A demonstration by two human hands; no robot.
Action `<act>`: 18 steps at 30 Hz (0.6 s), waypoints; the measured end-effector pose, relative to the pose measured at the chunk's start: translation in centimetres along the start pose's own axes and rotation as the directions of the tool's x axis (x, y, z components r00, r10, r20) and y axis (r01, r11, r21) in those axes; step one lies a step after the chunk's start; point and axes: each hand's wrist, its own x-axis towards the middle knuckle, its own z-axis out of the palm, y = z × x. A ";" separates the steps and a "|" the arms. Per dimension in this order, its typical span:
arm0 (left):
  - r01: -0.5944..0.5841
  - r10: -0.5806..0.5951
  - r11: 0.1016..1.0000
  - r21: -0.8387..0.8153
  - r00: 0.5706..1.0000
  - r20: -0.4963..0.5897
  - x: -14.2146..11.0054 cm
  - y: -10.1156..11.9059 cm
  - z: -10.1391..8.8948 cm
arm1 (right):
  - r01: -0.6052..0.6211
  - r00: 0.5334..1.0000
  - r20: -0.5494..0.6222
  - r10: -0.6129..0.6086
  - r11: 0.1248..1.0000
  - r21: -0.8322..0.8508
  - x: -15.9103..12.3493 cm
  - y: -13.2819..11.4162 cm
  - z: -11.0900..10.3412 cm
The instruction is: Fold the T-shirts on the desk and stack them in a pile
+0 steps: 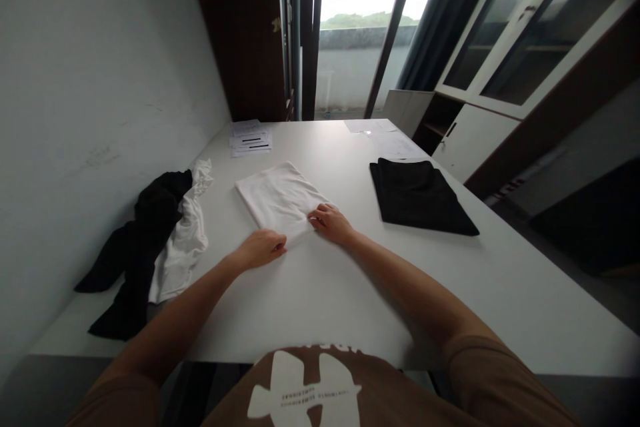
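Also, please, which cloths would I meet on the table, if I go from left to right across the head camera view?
Crumpled black cloth → crumpled white cloth → flat white cloth → folded black cloth.

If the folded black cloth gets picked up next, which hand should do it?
Probably the right hand. It's nearer the folded black cloth, with bare table between. The left hand is farther away. Both are at the folded white cloth.
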 end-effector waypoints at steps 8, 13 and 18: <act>0.060 -0.064 0.996 0.059 0.996 0.060 -0.5 0.1 0.0 | -0.464 0.872 -0.200 0.448 0.885 -0.045 -1.1 7.5 -2.1; 0.029 -0.008 0.979 0.201 0.995 -0.104 -0.2 0.8 0.7 | -0.309 0.951 0.111 0.289 0.909 0.281 -2.2 10.5 -4.2; -0.067 0.116 0.946 0.316 0.984 -0.137 0.5 1.1 0.8 | -0.251 0.964 0.194 0.181 0.860 0.444 -2.4 10.4 -4.2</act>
